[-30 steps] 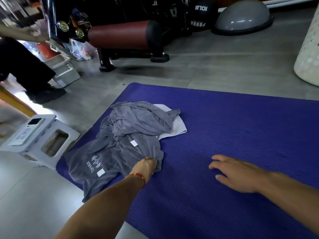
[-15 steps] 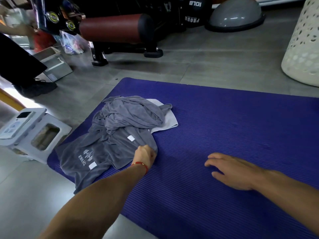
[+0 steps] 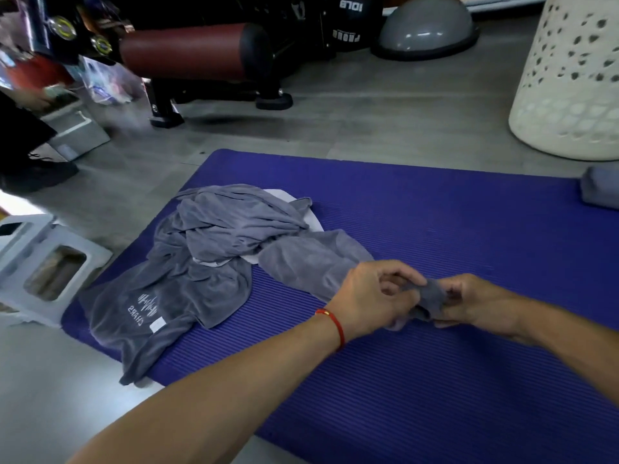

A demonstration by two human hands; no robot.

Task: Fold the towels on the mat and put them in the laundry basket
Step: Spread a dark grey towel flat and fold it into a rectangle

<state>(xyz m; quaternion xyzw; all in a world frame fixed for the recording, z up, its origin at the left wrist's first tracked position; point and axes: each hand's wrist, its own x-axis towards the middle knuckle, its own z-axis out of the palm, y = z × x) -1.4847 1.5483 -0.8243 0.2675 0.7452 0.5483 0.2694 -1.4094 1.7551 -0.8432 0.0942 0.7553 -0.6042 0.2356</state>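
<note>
A purple mat (image 3: 418, 380) fills the lower right and centre of the frame, lying on a grey floor (image 3: 385, 122). At the upper right stands a white perforated laundry basket (image 3: 569, 82), well apart from the cloth. Across the top sit a gym bench with a dark red pad (image 3: 187, 51) and a grey half-dome balance trainer (image 3: 427, 26). A white step stool (image 3: 43, 266) lies at the left edge, just beside the mat. A heap of grey towels (image 3: 207, 249) covers the mat's left end, one corner hanging over onto the floor, with a white towel (image 3: 284, 199) showing beneath. One grey towel (image 3: 315, 262) stretches from the heap toward centre frame, where the left hand (image 3: 371, 299) and right hand (image 3: 475, 303) both pinch its bunched end (image 3: 432, 296) between curled fingers. A folded grey towel (image 3: 601, 192) rests at the right edge.
</note>
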